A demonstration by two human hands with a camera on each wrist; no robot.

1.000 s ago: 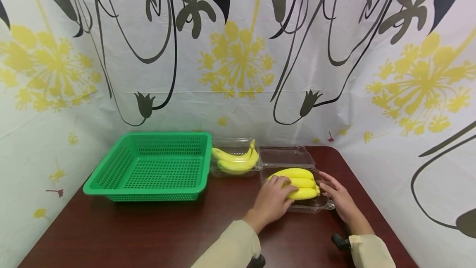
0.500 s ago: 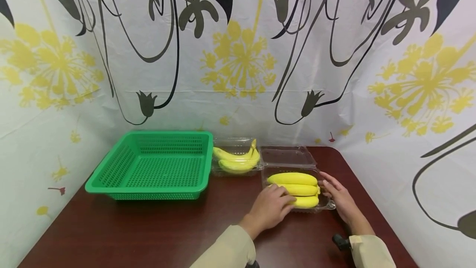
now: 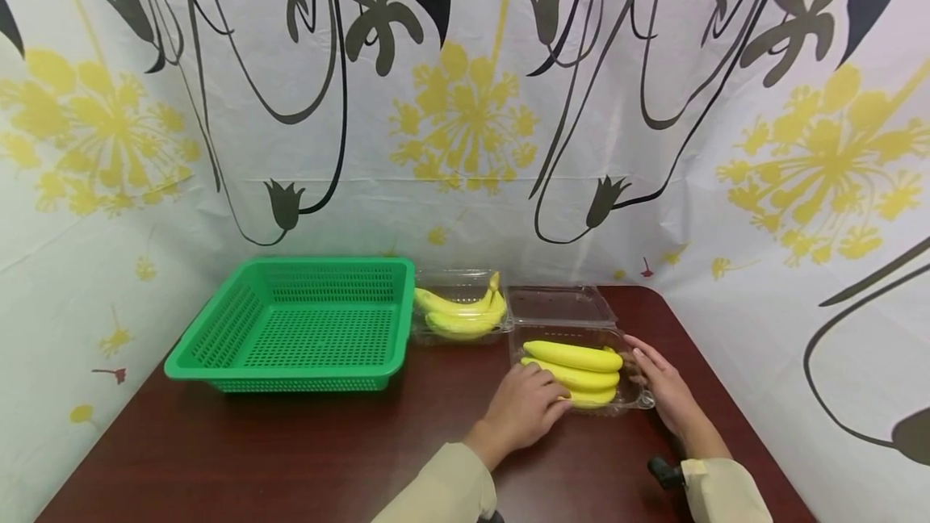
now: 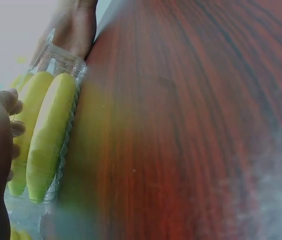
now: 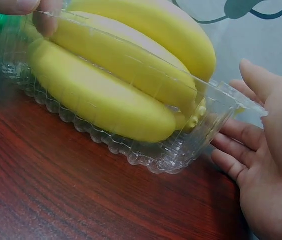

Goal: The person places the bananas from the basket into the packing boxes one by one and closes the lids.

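A bunch of yellow bananas [image 3: 577, 355] lies slightly askew in an open clear plastic clamshell box [image 3: 643, 400] at the table's right. From the left, my left hand [image 3: 517, 408] holds the bunch's left end; its curled fingers [image 4: 16, 127] lie against the bananas in the left wrist view. My right hand [image 3: 670, 395] is at the box's right end. In the right wrist view its straight, relaxed fingers [image 5: 241, 140] touch the outside of the end wall, with the thumb raised apart. The box's lid [image 3: 559, 305] lies folded back behind.
A green slotted basket [image 3: 291, 382] stands at the left on the dark red table [image 3: 291, 450]. Between it and the open box, another clear clamshell [image 3: 501, 328] holds bananas [image 3: 465, 321]. A patterned curtain [image 3: 465, 216] hangs behind.
The bunch has shifted toward me in the box and turned, its right end now further from the right wall. My left hand has drawn back slightly; the right hand stays in place.
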